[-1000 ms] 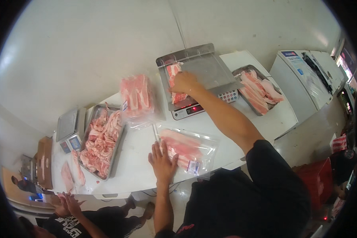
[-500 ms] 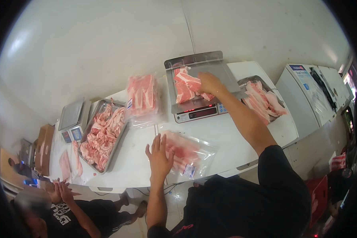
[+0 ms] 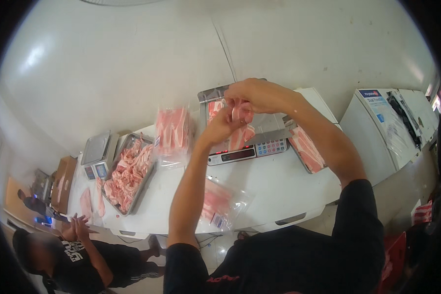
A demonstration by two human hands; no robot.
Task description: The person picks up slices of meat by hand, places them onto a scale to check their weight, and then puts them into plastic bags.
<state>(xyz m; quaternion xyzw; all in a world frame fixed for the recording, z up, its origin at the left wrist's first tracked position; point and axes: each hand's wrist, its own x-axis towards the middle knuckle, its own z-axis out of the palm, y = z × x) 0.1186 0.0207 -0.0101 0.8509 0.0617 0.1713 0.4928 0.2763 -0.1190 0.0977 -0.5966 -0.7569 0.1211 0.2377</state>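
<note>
Over the digital scale (image 3: pixel 270 128), both my hands are closed on a raw slice of streaky pork (image 3: pixel 242 113). My left hand (image 3: pixel 218 127) pinches it from the near left, and my right hand (image 3: pixel 250 95) grips it from above and behind. A strip of meat (image 3: pixel 241 138) shows just below my hands, near the scale's display; whether it joins the held slice I cannot tell. More slices (image 3: pixel 214 109) lie on the scale's metal pan, partly hidden by my fingers. A clear plastic bag with meat (image 3: pixel 216 200) lies near the table's front edge, under my left forearm.
Left of the scale are stacked packs of sliced meat (image 3: pixel 174 128), a metal tray of meat trimmings (image 3: pixel 127 177) and a smaller scale (image 3: pixel 97 149). Another tray of slices (image 3: pixel 306 149) stands at right, before a white freezer (image 3: pixel 372 132). A co-worker (image 3: pixel 78 255) is at lower left.
My left hand has left the plastic bag and moved up to the scale. My right hand has lifted a slice off the pan, and both hands now hold it.
</note>
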